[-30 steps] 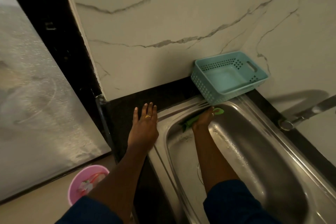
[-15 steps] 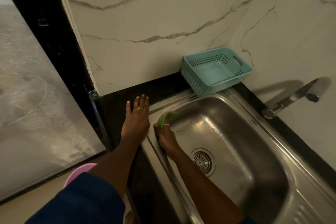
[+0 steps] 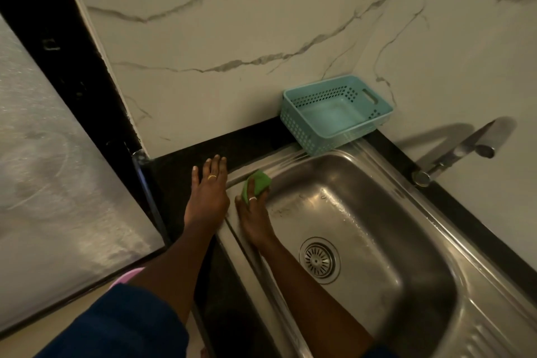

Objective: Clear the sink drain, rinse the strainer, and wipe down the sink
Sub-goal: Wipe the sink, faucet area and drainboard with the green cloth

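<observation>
The stainless steel sink (image 3: 377, 241) is a deep, rounded-corner basin, wet with droplets on its far wall. The round slotted strainer (image 3: 318, 259) sits seated in the drain at the basin floor. A green scrub pad (image 3: 258, 182) presses against the far-left inner corner.

The black stone counter (image 3: 180, 171) carries a perforated light-blue plastic basket (image 3: 334, 113) at its far right corner.

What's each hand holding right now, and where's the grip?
The right hand presses a green scrub pad by its near end against the sink corner. The left hand holds nothing.
</observation>
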